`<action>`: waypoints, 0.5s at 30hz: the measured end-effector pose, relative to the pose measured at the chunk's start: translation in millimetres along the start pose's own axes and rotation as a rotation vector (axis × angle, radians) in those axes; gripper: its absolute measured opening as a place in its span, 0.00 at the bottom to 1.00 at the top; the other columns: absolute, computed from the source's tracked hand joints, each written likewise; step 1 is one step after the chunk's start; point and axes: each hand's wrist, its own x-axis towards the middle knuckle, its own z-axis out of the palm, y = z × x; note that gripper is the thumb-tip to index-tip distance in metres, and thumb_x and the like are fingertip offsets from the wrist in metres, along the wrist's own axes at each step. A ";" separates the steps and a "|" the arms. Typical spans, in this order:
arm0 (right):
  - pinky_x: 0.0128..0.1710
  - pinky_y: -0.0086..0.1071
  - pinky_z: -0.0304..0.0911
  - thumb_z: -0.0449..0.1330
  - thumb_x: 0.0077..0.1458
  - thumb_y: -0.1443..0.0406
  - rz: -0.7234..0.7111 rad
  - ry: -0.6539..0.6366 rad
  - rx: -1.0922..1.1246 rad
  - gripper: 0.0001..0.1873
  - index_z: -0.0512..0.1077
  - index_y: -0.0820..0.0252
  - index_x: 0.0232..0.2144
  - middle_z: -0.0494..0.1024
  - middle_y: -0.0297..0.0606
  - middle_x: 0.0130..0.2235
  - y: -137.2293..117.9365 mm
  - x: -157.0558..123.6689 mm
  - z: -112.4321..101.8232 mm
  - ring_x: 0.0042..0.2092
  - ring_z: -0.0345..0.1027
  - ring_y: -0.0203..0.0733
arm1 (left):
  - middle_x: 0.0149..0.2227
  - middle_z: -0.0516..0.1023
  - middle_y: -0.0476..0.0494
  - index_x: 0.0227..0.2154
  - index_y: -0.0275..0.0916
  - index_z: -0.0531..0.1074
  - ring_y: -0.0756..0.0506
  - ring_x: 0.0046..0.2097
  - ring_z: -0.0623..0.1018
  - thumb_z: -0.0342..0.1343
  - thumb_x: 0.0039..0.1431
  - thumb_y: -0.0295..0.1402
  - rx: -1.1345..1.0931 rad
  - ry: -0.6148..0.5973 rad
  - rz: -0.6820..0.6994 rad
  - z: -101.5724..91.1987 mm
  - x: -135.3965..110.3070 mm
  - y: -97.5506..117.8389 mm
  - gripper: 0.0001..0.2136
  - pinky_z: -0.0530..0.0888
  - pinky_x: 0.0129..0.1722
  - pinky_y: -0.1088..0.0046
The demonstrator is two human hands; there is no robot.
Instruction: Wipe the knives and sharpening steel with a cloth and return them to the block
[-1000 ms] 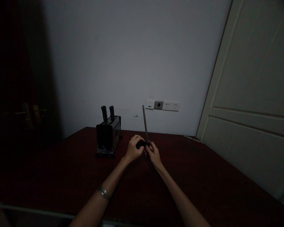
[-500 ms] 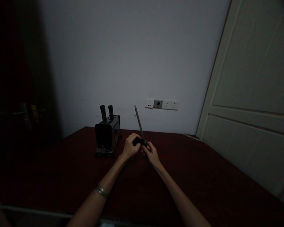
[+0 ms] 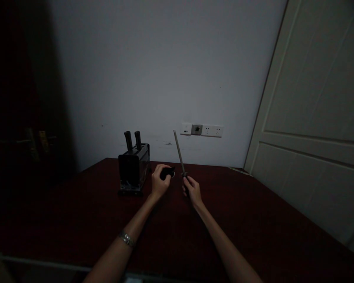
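My right hand (image 3: pixel 192 190) is closed round the dark handle of a honing steel (image 3: pixel 179 152), whose grey rod points up and slightly left. A black cloth (image 3: pixel 166 172) is bunched in my closed left hand (image 3: pixel 159 184), a small gap away from the steel. To the left of my left hand stands a dark knife block (image 3: pixel 135 167) on the table. Two black knife handles (image 3: pixel 128 140) stick up out of its top; the blades are hidden inside.
The dark red tabletop (image 3: pixel 224 212) runs back to a pale wall (image 3: pixel 165 78). Wall sockets (image 3: pixel 206 130) sit just above its far edge. A white panelled door (image 3: pixel 312 125) bounds the right side, and a dark door with a handle (image 3: pixel 32 143) is at the left.
The cloth has come off the steel as my hands moved apart. My right hand has shifted a little right with the steel, my left hand slightly left with the cloth.
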 end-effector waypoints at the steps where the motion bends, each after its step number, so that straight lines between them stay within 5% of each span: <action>1: 0.10 0.21 0.45 0.59 0.45 0.52 0.008 0.000 0.023 0.17 0.65 0.60 0.29 0.58 0.22 0.16 0.0 -0.5 0.0 0.15 0.49 0.27 | 0.33 0.71 0.46 0.32 0.38 0.69 0.46 0.38 0.71 0.49 0.43 0.21 -0.004 -0.015 0.008 0.6 -0.7 0.5 0.11 0.68 0.40 0.70; 8: 0.09 0.19 0.45 0.64 0.41 0.55 0.012 0.049 0.106 0.19 0.58 0.56 0.27 0.62 0.20 0.17 3.1 -0.7 3.0 0.14 0.52 0.26 | 0.36 0.70 0.45 0.33 0.38 0.68 0.46 0.40 0.71 0.49 0.44 0.21 0.001 -0.113 0.038 3.7 -5.1 5.7 0.12 0.68 0.42 0.69; 15: 0.15 0.24 0.55 0.60 0.46 0.53 -0.077 -0.009 0.062 0.17 0.65 0.61 0.25 0.71 0.32 0.21 2.4 -0.7 4.7 0.18 0.60 0.30 | 0.35 0.69 0.45 0.32 0.39 0.68 0.46 0.40 0.71 0.48 0.44 0.21 0.000 -0.106 0.070 2.5 -3.8 8.5 0.12 0.68 0.41 0.68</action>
